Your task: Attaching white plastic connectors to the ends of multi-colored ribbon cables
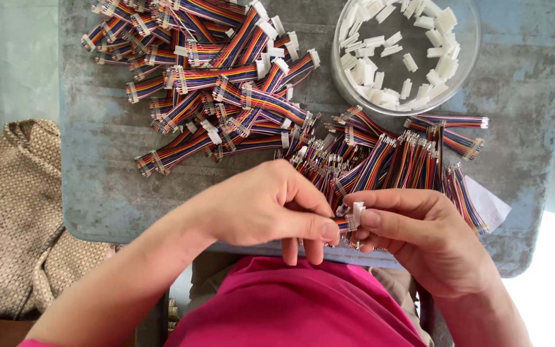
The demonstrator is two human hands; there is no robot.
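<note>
Left hand (261, 205) pinches ribbon cable (342, 223) lying left-right; right hand (419, 234) pinches white connector (357, 213).

Two hands: left (271, 209), right (419, 234). One clear round dish (467, 61) at one o'clock holds dozens of white connector housings (380, 64). Rainbow ribbon cables form two heaps, too many to count: eleven o'clock (213, 77), centre (387, 160).

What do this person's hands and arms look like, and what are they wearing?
Both the left hand and the right hand are bare: no gloves, rings or watch visible. The forearms are uncovered. A bright pink fabric garment shows below, with a pink sleeve edge at the left arm.
</note>
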